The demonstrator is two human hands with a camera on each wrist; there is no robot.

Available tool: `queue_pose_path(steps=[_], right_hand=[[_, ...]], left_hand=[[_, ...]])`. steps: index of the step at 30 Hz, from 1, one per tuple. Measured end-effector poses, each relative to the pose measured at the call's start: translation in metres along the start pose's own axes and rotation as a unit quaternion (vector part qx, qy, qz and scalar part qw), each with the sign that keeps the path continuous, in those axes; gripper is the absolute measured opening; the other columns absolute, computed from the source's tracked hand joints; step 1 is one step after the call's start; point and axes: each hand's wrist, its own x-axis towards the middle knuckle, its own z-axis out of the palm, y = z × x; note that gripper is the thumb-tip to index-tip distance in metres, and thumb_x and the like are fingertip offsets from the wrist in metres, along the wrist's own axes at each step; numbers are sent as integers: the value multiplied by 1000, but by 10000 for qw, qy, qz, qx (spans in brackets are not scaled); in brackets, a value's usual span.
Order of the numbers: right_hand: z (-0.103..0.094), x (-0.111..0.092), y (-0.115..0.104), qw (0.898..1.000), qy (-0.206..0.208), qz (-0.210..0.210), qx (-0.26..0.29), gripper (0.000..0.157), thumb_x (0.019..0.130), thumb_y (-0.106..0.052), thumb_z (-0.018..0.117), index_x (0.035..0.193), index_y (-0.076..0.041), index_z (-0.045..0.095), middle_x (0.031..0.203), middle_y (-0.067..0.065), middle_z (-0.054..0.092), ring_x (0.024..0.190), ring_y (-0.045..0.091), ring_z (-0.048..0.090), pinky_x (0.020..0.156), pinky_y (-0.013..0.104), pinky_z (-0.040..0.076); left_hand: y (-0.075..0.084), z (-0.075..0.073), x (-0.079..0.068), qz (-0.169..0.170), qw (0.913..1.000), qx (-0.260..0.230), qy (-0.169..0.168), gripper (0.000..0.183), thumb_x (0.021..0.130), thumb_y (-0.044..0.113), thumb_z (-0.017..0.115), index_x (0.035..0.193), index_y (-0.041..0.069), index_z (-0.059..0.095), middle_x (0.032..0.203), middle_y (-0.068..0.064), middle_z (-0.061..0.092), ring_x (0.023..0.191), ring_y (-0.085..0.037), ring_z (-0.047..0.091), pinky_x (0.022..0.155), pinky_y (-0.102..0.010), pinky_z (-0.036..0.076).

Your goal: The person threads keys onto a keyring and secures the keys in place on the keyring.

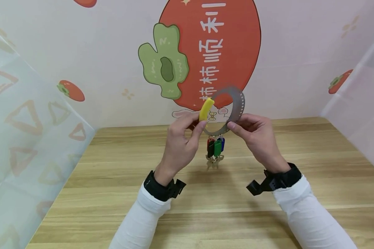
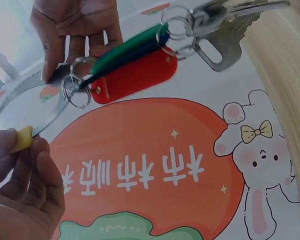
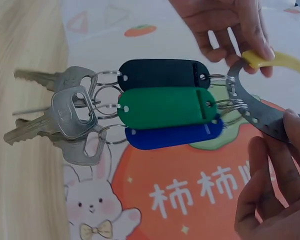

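Observation:
A large grey metal key ring [image 1: 238, 103] with a row of small holes along its wide band is held up above the table. My left hand [image 1: 181, 141] pinches its yellow grip [image 1: 206, 109] between thumb and fingers. On the other side, my right hand [image 1: 258, 138] grips the band, thumb in front. From the bottom of the ring hang key tags on small wire loops: black [image 3: 160, 75], green [image 3: 165, 107], blue [image 3: 177, 137] and red [image 2: 140, 77]. Below the tags dangle several silver keys [image 3: 72, 112], overlapping one another.
Beneath both hands lies a wood-grain table [image 1: 112, 193]. A white backdrop [image 1: 112, 52] with a big printed persimmon [image 1: 237, 45] stands behind it, and a patterned side sheet [image 1: 25, 155] rises on the left. Each wrist wears a black strap [image 1: 162, 186] with a small camera.

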Motion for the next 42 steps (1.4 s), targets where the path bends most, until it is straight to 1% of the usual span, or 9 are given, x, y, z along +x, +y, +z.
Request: queue_pose_path(steps=[3, 9, 12, 16, 21, 25, 31, 38, 42], right_hand=[[-2, 0, -3, 9996, -76, -174, -222, 16, 92, 1, 71, 107, 5, 74, 95, 8, 75, 86, 20, 69, 82, 28, 57], [-4, 0, -9, 9988, -84, -313, -373, 24, 92, 1, 72, 116, 5, 71, 104, 7, 74, 93, 20, 70, 83, 27, 56], [-4, 0, -10, 9989, -65, -363, -298, 22, 91, 2, 72, 113, 5, 72, 102, 8, 75, 92, 20, 70, 83, 27, 56], [-3, -1, -9, 9981, 35, -479, -392, 19, 90, 5, 71, 109, 4, 75, 95, 7, 76, 85, 17, 71, 81, 26, 57], [-2, -1, -10, 9973, 164, -598, -388, 19, 88, 9, 72, 107, 7, 74, 92, 8, 76, 82, 17, 72, 81, 26, 57], [-1, -1, -9, 9975, 181, -601, -319, 18, 88, 10, 72, 106, 9, 74, 92, 8, 76, 82, 17, 72, 81, 27, 57], [-1, -1, -7, 9971, 46, -572, -497, 18, 90, 8, 71, 107, 7, 74, 92, 9, 76, 82, 17, 72, 80, 26, 57], [-6, 0, -6, 9956, -489, -254, -757, 31, 93, -2, 72, 124, -1, 69, 112, 10, 73, 103, 22, 69, 88, 26, 55], [-6, 0, -8, 9958, -346, -337, -779, 24, 93, 0, 71, 117, 2, 72, 104, 10, 73, 93, 21, 70, 84, 25, 55]], left_hand=[[0, 1, 0, 185, 9997, 11, 131, 19, 97, -1, 65, 113, -8, 70, 94, -15, 68, 85, -21, 63, 77, -33, 56], [2, 2, 1, 208, 9990, 28, 403, 18, 97, 1, 65, 110, -10, 71, 97, -16, 69, 89, -23, 63, 79, -31, 56], [2, 2, 1, 170, 9992, -44, 354, 18, 97, 0, 65, 110, -10, 71, 97, -16, 69, 90, -23, 63, 80, -31, 56], [1, 2, -1, 69, 9997, -89, 202, 20, 97, 1, 65, 113, -9, 70, 98, -15, 69, 89, -22, 63, 78, -35, 57], [0, 1, 0, 4, 9999, 3, 121, 30, 95, 8, 69, 122, -6, 66, 104, -14, 69, 94, -21, 62, 80, -36, 54], [-1, 1, 2, -11, 9997, -29, 234, 35, 94, 10, 71, 125, -5, 65, 106, -12, 69, 96, -18, 62, 80, -34, 53], [-1, 2, 1, 194, 9988, -87, 446, 20, 91, 1, 73, 110, -5, 72, 95, -12, 69, 80, -17, 61, 71, -29, 55], [1, 3, 0, 214, 9977, -167, 624, 19, 90, -1, 73, 108, -7, 73, 94, -14, 67, 78, -19, 60, 71, -27, 53], [1, 1, 0, 199, 9973, -269, 647, 20, 89, -2, 73, 109, -8, 73, 93, -15, 67, 77, -20, 60, 71, -26, 54]])
